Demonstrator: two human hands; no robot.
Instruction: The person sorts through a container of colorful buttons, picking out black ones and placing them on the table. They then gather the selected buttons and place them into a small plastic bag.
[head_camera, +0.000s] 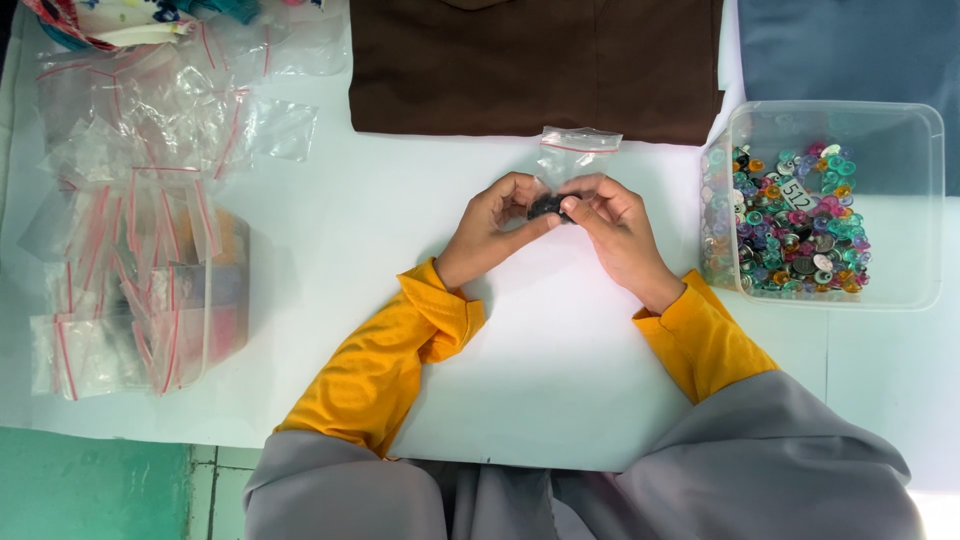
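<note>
My left hand (492, 230) and my right hand (618, 232) meet at the middle of the white table (380, 210). Together they pinch the lower part of a small clear zip bag (574, 152) with a red seal strip. Dark buttons (546, 206) sit inside the bag between my fingertips. The bag's open top points away from me, toward the brown cloth (535, 65). Both arms wear yellow sleeves.
A clear plastic tub (905, 200) with several colourful buttons stands to the right. On the left, a pile of empty zip bags (130, 200) lies over a clear box (215, 300). Blue-grey cloth (850, 50) lies at the far right. Green floor shows at the bottom left.
</note>
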